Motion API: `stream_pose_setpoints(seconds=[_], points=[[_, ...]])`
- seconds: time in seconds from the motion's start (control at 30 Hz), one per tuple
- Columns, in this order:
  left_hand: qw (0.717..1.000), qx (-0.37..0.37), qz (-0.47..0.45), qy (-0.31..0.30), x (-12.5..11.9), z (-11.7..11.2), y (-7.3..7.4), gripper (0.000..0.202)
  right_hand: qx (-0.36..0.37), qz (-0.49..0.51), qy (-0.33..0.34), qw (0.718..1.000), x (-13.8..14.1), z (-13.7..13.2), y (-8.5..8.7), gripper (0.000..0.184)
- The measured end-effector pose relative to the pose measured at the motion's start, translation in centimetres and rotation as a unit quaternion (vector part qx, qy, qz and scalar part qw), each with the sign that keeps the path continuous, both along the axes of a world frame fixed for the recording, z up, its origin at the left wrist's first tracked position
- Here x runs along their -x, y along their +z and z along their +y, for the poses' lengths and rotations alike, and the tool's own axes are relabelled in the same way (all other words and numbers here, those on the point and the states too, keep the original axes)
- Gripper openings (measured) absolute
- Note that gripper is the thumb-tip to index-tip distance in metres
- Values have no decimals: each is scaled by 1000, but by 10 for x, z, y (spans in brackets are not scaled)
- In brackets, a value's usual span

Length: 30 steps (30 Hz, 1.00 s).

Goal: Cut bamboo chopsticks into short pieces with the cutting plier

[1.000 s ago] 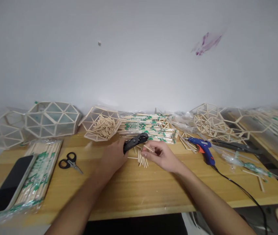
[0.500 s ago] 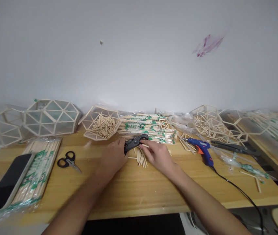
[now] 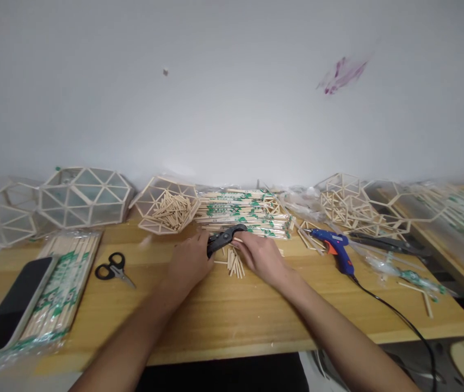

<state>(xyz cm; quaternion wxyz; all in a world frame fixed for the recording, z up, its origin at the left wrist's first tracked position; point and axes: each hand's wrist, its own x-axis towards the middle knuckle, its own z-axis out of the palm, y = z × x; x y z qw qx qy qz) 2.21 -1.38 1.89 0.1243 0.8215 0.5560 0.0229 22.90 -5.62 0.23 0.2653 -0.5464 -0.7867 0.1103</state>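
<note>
A dark-grey hand cutter (image 3: 227,236) with a curved head is gripped in my left hand (image 3: 191,258), whose fingers wrap round its handles. Close by on the right, my right hand (image 3: 262,258) pinches a thin wooden stick (image 3: 237,239) at the cutter's head. How far the stick reaches between the jaws is hidden by the fingers. Just below the tool, a small pile of short cut sticks (image 3: 235,264) lies on the wooden table (image 3: 223,321). Behind both hands, packs of wrapped chopsticks (image 3: 240,209) lie stacked.
Black scissors (image 3: 116,269), a phone (image 3: 13,305) and a chopstick pack (image 3: 62,283) lie left. A stick-framed bowl (image 3: 146,204) holds cut pieces; another framed shape (image 3: 87,198) stands beside it. On the right are a blue glue gun (image 3: 338,250) with its cord (image 3: 398,313) and open stick frames (image 3: 382,201).
The view has shifted slightly. My right-hand fingers have moved a little at the cutter's head; my left hand keeps its hold on the cutter.
</note>
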Motion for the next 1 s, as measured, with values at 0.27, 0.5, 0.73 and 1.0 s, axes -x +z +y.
stream_pose_setpoints(seconds=[0.27,0.5,0.73,1.0], points=[[997,-4,-76,28,3,2,-7,16,0,85,-69,994,-5,-2,6,23],[961,-32,-273,16,6,-2,-9,15,56,283,-31,957,1,-6,24,19],[886,64,-458,31,2,-17,-14,33,374,542,50,751,2,-3,36,39],[908,-27,-417,-21,4,-20,-23,24,460,616,45,638,14,2,14,38]])
